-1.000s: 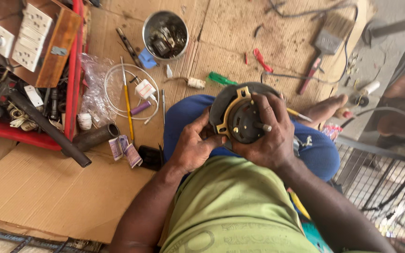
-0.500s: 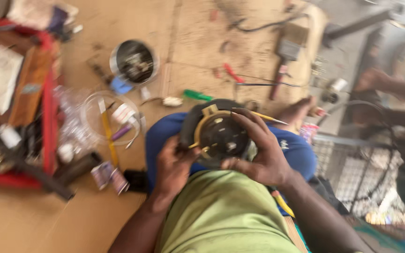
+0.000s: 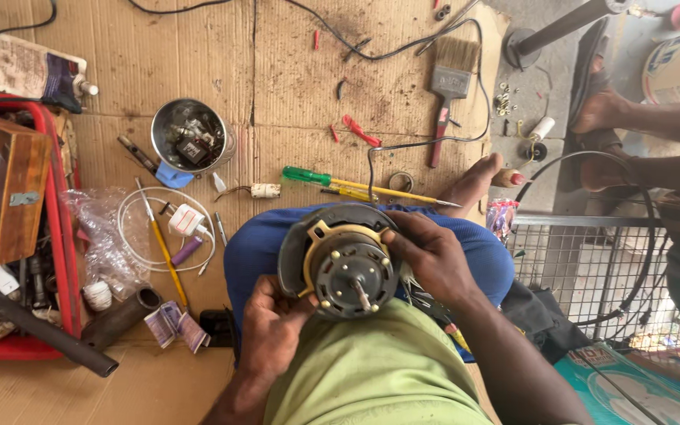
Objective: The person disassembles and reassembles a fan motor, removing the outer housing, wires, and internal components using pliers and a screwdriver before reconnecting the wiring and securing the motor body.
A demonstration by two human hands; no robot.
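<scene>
A round fan motor (image 3: 346, 264) with a dark grey body, a brass-coloured bracket and a short steel shaft rests on my lap over blue trousers. My left hand (image 3: 271, 327) grips its lower left edge. My right hand (image 3: 428, 253) holds its right side, fingers curled over the rim. Thin wires hang out under the right hand.
Cardboard sheets cover the floor. On them lie a green-handled screwdriver (image 3: 308, 176), a paintbrush (image 3: 446, 86), a metal bowl of parts (image 3: 190, 136), a white cable coil (image 3: 168, 228) and a red crate (image 3: 57, 236) at left. A wire fan guard (image 3: 584, 260) and another person's feet (image 3: 600, 110) are at right.
The view has swung and steadied after a blur. Both hands have stayed on the motor, which has shifted slightly in my lap.
</scene>
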